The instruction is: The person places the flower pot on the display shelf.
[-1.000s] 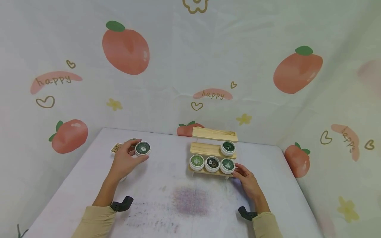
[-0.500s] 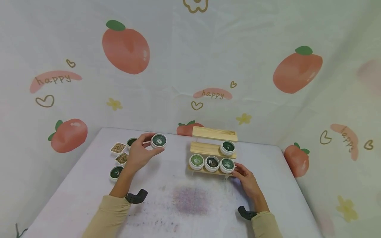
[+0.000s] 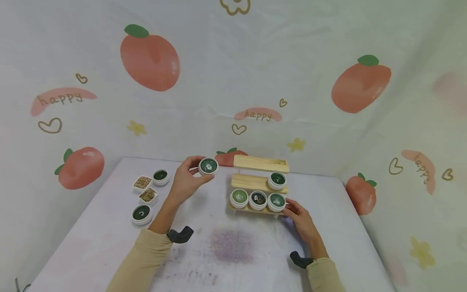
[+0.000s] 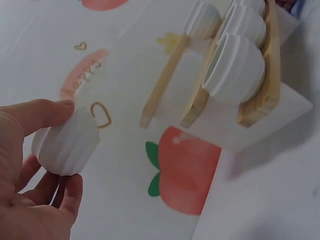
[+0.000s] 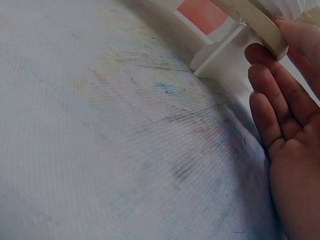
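Observation:
My left hand holds a small white bowl with dark green, white-speckled contents, raised left of a tiered wooden stand. In the left wrist view, thumb and fingertips pinch this ribbed bowl by its sides. My right hand is at the right end of the stand's lowest board. The right wrist view shows the thumb above and the fingers below that board's end. Three bowls stand in a row on the lowest board, among them a light green one. One dark green bowl sits at the middle board's right end.
At the table's left are two square white dishes of brownish bits and two round dark green bowls, one farther back and one nearer. The top board bears nothing. A printed cloth hangs behind the table.
The left hand has carried its bowl rightward and slightly upward, toward the stand. Dishes and bowls behind that arm have come into view. The right hand keeps its place at the board.

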The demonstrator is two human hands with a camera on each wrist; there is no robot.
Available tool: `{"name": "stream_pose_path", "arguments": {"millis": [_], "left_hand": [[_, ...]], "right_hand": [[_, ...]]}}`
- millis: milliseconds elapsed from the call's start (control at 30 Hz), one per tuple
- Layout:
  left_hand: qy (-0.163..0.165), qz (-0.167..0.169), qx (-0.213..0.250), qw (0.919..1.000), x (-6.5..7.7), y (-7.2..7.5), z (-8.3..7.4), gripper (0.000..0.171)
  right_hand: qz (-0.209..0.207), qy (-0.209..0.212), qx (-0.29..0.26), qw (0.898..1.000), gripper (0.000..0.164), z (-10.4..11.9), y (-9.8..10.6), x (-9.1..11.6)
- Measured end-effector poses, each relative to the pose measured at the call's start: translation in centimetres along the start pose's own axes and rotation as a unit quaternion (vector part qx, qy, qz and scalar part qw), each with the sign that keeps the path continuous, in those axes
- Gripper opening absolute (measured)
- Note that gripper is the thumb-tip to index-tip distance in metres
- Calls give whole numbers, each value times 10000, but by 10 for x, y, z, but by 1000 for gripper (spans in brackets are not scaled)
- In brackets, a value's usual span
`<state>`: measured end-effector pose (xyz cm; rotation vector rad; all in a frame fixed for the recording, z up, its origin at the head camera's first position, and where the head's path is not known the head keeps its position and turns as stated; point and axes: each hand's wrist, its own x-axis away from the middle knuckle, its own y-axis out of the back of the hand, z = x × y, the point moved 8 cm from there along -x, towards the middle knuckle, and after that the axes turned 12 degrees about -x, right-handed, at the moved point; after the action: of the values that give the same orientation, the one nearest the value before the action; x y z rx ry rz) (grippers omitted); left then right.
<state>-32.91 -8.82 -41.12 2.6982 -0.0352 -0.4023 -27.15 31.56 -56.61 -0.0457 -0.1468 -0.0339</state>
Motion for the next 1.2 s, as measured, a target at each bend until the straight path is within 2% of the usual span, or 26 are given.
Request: {"name": "stream_pose_path", "arguments": {"millis": [167, 367, 633, 833, 1000, 1200], "left_hand": [[-55, 162, 147, 9997, -4, -17, -9, 66], [50, 400, 418, 9983, -10, -40, -16, 66], [-128, 509, 202, 9984, -12, -69, -28, 57], [284, 737, 153, 9968, -12, -91, -25, 60], [241, 819, 153, 9962, -13, -106, -31, 61], [367, 852, -63, 9957, -13, -124, -32, 59]], "right_hand": [[19, 91, 97, 9999, 52, -1, -1, -1], [16, 94, 123, 9999, 52, 0, -1, 1], [-26, 63, 84, 9999, 52, 1, 0, 2], [-37, 5, 109, 9999, 52, -1, -1, 1], [-60, -75, -4, 10000, 53, 1, -2, 2], [7, -28, -19, 10000, 53, 2, -2, 2]]}}
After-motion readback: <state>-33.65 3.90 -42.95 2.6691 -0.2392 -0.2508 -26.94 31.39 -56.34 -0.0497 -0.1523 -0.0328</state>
